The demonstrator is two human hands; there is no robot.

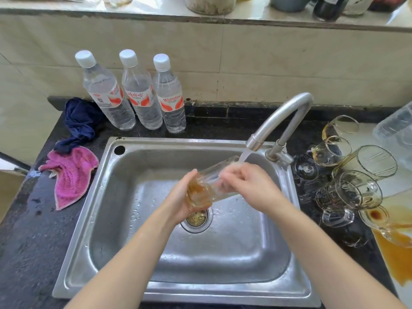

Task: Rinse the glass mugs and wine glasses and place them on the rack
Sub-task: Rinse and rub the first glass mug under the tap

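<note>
Glass mug (208,185) lies tilted over the steel sink (133,166), its open end up under the stream from the curved tap (287,117) and its amber-stained base low, just above the drain (196,219). The left hand (182,197) curls round that base; the right hand (247,186) wraps the upper part, fingers bent on the glass and blurred. On the dark counter to the right, dirty mugs (354,190) lie crowded on their sides beside a brown spill (394,259). Behind the sink stand three water bottles (138,92) with white caps and red-and-white labels; two read what looks like "Wahaha", the middle one carries red Chinese characters too small to read. A pink cloth (71,175) and a navy cloth (80,121) lie to the left.
</note>
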